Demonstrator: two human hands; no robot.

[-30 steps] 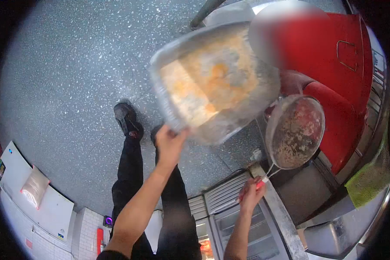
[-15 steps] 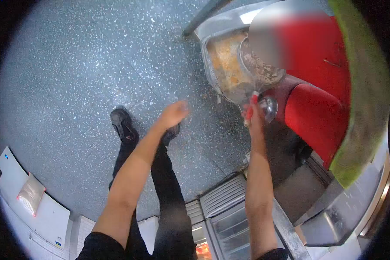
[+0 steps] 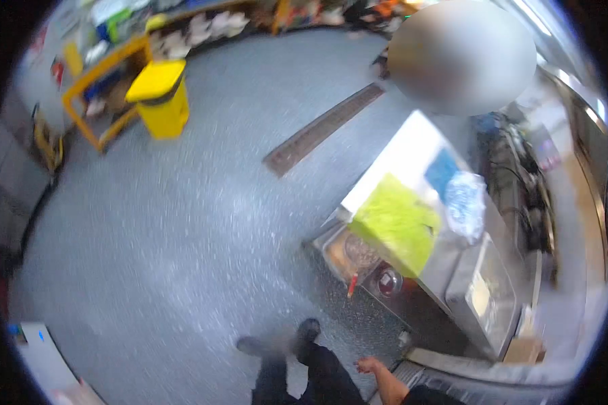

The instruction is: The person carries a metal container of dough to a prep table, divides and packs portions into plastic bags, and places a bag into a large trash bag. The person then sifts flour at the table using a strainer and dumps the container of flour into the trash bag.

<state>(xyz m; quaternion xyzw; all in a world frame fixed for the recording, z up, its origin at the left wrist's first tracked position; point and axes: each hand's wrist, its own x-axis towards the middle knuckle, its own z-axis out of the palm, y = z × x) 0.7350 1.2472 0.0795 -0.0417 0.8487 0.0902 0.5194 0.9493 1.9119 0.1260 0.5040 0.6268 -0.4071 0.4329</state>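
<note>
My right hand [image 3: 367,365] hangs low at the bottom of the view, beside the metal unit, with its fingers loosely apart and nothing in them. My left hand is out of view. Up from the right hand, a red-handled tool [image 3: 352,285] rests at the edge of a low metal tray; its working end is unclear. A round pan [image 3: 362,251] of speckled brownish contents sits in that tray. To the right of the red handle is a shiny metal bowl [image 3: 389,283]. A lime-green cloth [image 3: 397,224] lies on the worktop above and hangs over its edge.
On the worktop are a blue cloth [image 3: 442,171], a clear plastic bag [image 3: 465,202] and a metal container [image 3: 467,282]. A yellow bin [image 3: 162,101] stands far left near an orange-yellow frame [image 3: 81,94]. A drain grate [image 3: 324,129] crosses the floor. The picture is motion-blurred.
The view has swung up to the wider room. My right hand has let go of the red-handled tool and moved away from it. My left hand has left the view.
</note>
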